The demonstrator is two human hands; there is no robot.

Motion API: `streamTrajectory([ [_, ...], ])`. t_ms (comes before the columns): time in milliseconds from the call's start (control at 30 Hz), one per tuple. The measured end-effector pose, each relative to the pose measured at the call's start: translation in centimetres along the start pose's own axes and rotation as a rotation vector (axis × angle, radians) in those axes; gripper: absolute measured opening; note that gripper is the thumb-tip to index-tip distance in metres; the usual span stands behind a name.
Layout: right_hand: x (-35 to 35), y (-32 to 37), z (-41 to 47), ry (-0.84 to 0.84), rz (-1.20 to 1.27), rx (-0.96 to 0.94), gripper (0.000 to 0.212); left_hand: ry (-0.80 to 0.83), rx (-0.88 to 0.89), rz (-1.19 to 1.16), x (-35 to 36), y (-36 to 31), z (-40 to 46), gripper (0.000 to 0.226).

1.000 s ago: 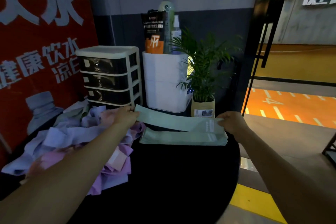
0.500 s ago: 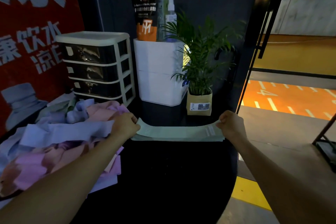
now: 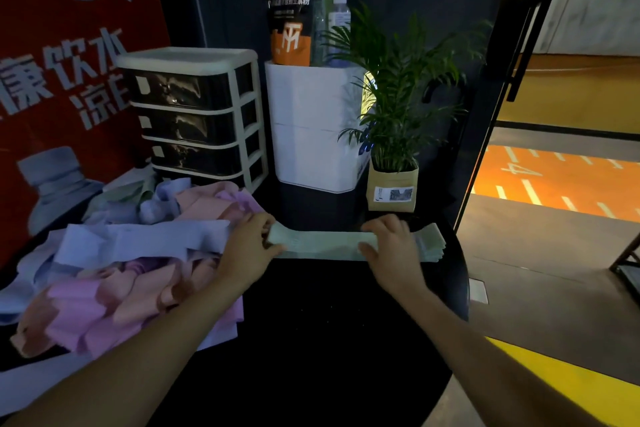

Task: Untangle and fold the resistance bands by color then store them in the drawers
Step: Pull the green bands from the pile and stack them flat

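A person's two bare arms reach in from the bottom of the frame over a round black table (image 3: 329, 322). At the centre of the frame lies a flat stack of folded pale green bands (image 3: 325, 243), stretched left to right on the tabletop. The left hand (image 3: 247, 246) grips the stack's left end, fingers curled around it. The right hand (image 3: 389, 243) rests on top of the stack toward its right end, fingers bent over the far edge and thumb at the near edge; the stacked band ends stick out just beyond it.

At the left of the frame, touching the left hand, sits a tangled pile of bands (image 3: 117, 263) in lilac, pink and peach. Behind the pile, at upper left, stands a cream drawer unit (image 3: 197, 114) with four dark drawers, all closed. Beside it at upper centre is a white box (image 3: 311, 125), and right of that a small potted plant (image 3: 393, 163).
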State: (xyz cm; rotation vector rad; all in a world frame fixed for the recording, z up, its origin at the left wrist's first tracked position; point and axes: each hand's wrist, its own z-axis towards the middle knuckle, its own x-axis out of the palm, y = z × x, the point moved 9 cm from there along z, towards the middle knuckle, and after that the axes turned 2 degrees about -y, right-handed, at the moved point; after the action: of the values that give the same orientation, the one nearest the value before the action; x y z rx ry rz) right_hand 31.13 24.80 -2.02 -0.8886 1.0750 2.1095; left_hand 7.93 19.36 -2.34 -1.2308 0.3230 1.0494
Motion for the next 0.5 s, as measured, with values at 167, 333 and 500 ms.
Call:
streamTrajectory([
  [167,2.6,1.4,-1.6,-0.031,0.016,-0.058,0.023,-0.050,0.077,0.035,0.1,0.1,-1.1,0.040],
  [333,2.8,0.9,-1.5,-0.056,-0.014,-0.036,0.015,-0.088,0.112,0.042,0.5,0.3,-1.9,0.038],
  [500,3.0,0.9,-1.7,-0.072,-0.053,-0.028,0.012,-0.121,0.118,0.030,0.8,0.8,-2.3,0.036],
])
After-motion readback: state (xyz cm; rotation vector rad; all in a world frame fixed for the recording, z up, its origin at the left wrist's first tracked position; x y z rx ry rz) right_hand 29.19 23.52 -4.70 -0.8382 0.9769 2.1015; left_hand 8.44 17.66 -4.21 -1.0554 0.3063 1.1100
